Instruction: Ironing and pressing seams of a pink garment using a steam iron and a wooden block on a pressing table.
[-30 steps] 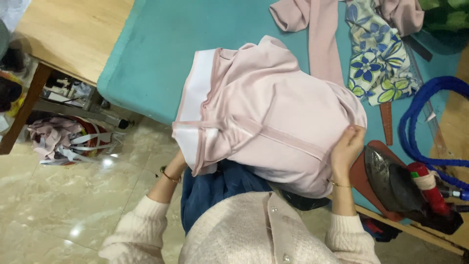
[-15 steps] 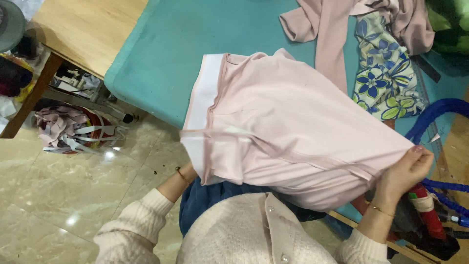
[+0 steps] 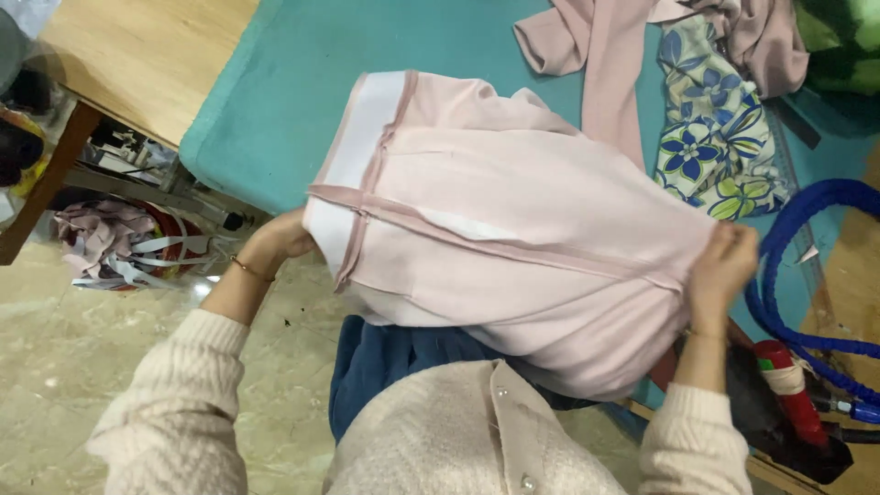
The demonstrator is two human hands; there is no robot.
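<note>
1. Since a second ago the right hand point(image 3: 724, 275) has slid from the lower hem outward to the far corner at 3 o'clock, drawing the pink garment point(image 3: 513, 238) taut and flatter.
2. Teal tabletop point(image 3: 275, 101) fills the upper view, its padded edge running from 12 toward 8 o'clock; bare wood shows at 10 o'clock.
3. Pink garment lies half on the teal tabletop, half over the person's lap, its white-lined waistband pointing to 11 o'clock.
4. Blue hose point(image 3: 797, 229) loops at 3 o'clock, just beside the right hand.
5. Floral cloth point(image 3: 710, 137) lies at 1 o'clock, near the garment, with another pink piece point(image 3: 596, 55) just beside it at 12 o'clock.
6. Left hand point(image 3: 275, 243) sits at 9 o'clock, its fingers tucked under the waistband edge and gripping it.
7. Right hand's fingers point(image 3: 729, 236) pinch the garment's corner seam.
</note>
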